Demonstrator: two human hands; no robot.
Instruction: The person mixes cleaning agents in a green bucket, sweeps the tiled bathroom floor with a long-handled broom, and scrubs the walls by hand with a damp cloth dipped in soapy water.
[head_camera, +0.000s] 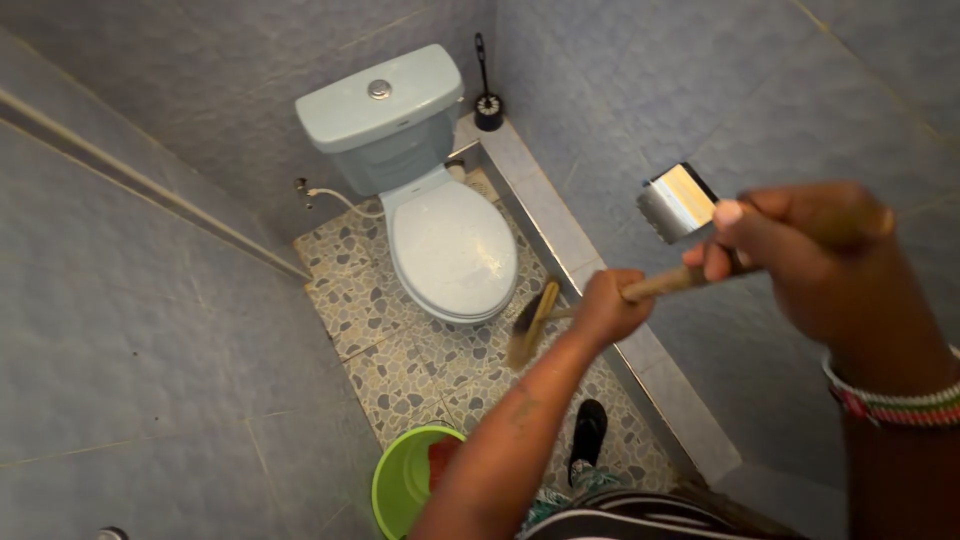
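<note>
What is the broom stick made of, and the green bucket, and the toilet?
The stick looks like bare wood: tan and matte. The bucket seems plastic: bright, even green with a smooth rim. The toilet looks like glazed ceramic, pale blue-grey and shiny; its lid could be plastic.

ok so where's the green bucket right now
In the head view the green bucket sits on the pebble-pattern floor at the bottom edge, below the toilet, just left of the left forearm.

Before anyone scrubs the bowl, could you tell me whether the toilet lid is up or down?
Down. The pale lid lies flat over the bowl, hiding the inside, while both hands hold the broom beside it.
</note>
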